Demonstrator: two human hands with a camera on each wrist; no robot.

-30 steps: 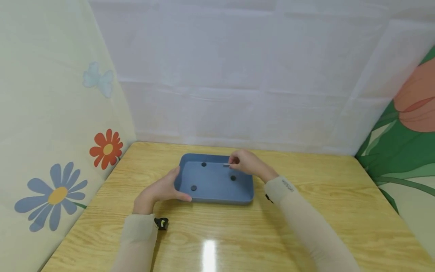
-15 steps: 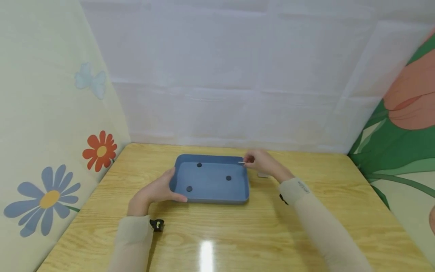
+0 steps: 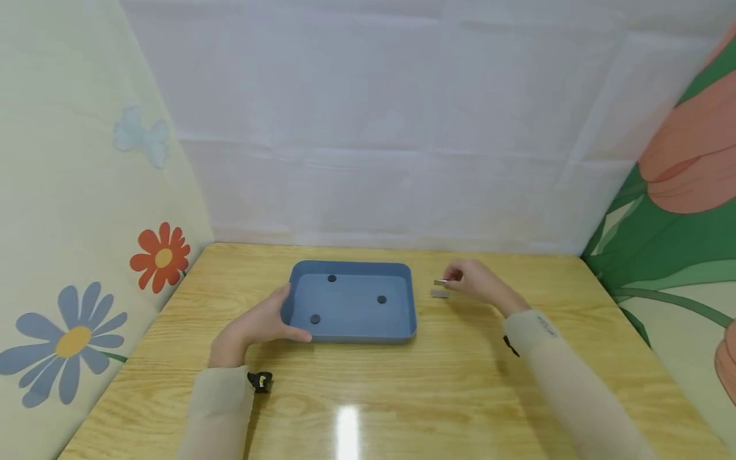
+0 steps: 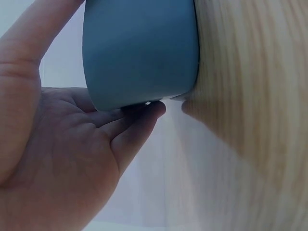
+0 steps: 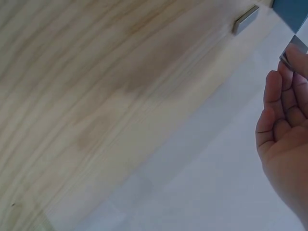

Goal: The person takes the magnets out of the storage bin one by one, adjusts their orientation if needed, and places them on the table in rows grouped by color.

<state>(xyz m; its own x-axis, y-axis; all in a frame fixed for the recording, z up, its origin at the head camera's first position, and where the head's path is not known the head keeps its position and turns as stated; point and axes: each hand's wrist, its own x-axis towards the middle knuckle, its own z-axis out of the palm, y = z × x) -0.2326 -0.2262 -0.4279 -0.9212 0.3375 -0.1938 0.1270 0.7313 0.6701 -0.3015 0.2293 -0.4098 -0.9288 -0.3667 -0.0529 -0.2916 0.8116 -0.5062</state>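
Note:
A shallow blue rectangular tray point(image 3: 356, 339) sits on the table, three small dark round discs point(image 3: 382, 299) spread over its floor. My left hand point(image 3: 259, 324) holds the tray's left end, thumb along the front wall; in the left wrist view the fingers lie against the tray's outer wall point(image 4: 139, 53). To the right of the tray, my right hand point(image 3: 474, 281) pinches a small flat silver rectangular block point(image 3: 439, 282) between thumb and fingertips. A similar silver block point(image 3: 439, 294) lies on the table just below it, seen in the right wrist view as a thin slab point(image 5: 246, 20).
The wooden table point(image 3: 368, 383) backs onto a white cloth point(image 3: 368, 160). Printed panels with flowers point(image 3: 73, 342) stand at left and right. Dark wrist mounts point(image 3: 260, 382) stick out near the sleeve cuffs.
My right hand has moved right with the silver block, from over the tray's back right part to beside the other block on the table. The left hand stays on the tray.

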